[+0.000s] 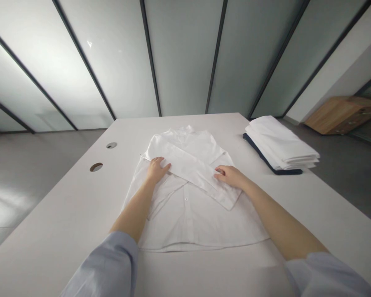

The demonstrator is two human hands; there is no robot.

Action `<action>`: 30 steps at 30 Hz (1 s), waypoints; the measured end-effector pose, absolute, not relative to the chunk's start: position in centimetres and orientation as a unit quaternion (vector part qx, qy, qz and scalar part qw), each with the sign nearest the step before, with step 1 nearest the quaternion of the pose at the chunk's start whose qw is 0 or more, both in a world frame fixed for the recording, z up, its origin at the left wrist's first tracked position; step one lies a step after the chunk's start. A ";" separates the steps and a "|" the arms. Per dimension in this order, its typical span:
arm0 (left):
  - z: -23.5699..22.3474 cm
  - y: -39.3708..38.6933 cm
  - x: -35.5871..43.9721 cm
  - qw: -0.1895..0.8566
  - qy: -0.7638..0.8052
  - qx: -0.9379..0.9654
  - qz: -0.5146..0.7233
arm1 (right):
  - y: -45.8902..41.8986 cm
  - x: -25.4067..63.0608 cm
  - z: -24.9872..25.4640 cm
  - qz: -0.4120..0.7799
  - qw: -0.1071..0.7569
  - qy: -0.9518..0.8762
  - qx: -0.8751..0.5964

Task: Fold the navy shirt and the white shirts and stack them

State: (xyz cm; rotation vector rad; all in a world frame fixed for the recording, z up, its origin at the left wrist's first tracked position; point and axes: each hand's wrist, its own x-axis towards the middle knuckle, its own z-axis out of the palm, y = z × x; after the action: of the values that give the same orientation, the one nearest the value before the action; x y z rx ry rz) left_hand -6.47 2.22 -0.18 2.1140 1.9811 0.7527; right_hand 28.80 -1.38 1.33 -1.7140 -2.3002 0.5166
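A white long-sleeved button-up shirt (pixel 200 222) lies front up on the table, its collar at the far side and hem toward me. Both sleeves are folded inward across the chest; the upper one runs diagonally down to a cuff at the right. My left hand (pixel 156 170) rests on the shirt's left side, open, palm down, with the thumb spread onto the sleeve. On the right, my right hand (pixel 230 176) touches the same sleeve above the cuff. Its fingers are bent, with a small gap between thumb and forefinger, and no grip on the cloth shows.
A stack of folded white garments (pixel 281 140) lies on a dark folded cloth (pixel 266 165) at the table's right edge. Two round holes (pixel 96 167) pierce the white table (pixel 64 214) at left. Frosted glass panels (pixel 182 53) stand behind; a wooden cabinet (pixel 340 115) is at far right.
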 end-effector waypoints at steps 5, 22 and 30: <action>-0.9 2.5 -6.6 0.055 0.655 0.719 0.225 | -1.8 28.4 2.6 0.201 0.032 -0.776 -0.597; 0.4 1.4 -5.8 0.030 0.704 0.696 0.138 | -2.2 29.6 4.8 0.327 -0.022 -0.743 -0.583; 0.7 0.8 -4.9 -0.030 0.652 0.740 0.164 | -1.4 27.7 0.8 0.118 0.149 -0.808 -0.557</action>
State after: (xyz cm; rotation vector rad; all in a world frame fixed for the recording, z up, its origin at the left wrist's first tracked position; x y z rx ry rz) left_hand -4.85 0.80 0.69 2.3689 2.0881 0.5239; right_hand 27.74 -1.39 0.77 -1.6020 -2.3227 0.3401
